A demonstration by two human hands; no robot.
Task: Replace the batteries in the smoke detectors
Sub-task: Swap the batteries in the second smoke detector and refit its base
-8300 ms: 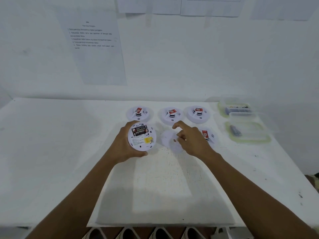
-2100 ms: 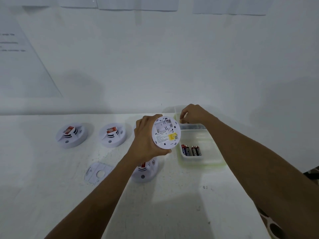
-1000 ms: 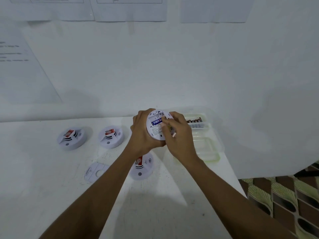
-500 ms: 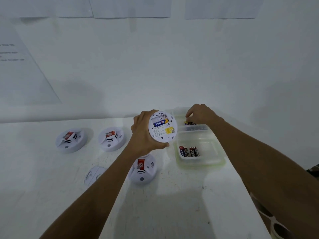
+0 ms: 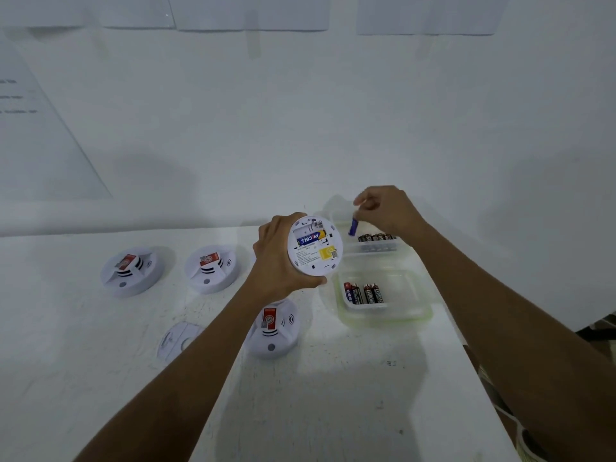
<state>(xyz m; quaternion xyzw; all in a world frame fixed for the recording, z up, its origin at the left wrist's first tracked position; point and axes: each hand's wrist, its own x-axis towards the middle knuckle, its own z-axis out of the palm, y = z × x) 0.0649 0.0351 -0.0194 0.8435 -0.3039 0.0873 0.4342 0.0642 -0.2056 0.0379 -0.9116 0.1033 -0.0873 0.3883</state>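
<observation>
Smoke detector is held above the table, back to cam, the left hand gripping its rim; one blue battery sits in its open compartment. Right hand pinches a 2nd blue battery just over the far container.

On the white table are set a left detector and a middle detector side by side at the back, a near detector in front, a flat plate left of it, and a far tub behind a near tub by the right edge.
</observation>
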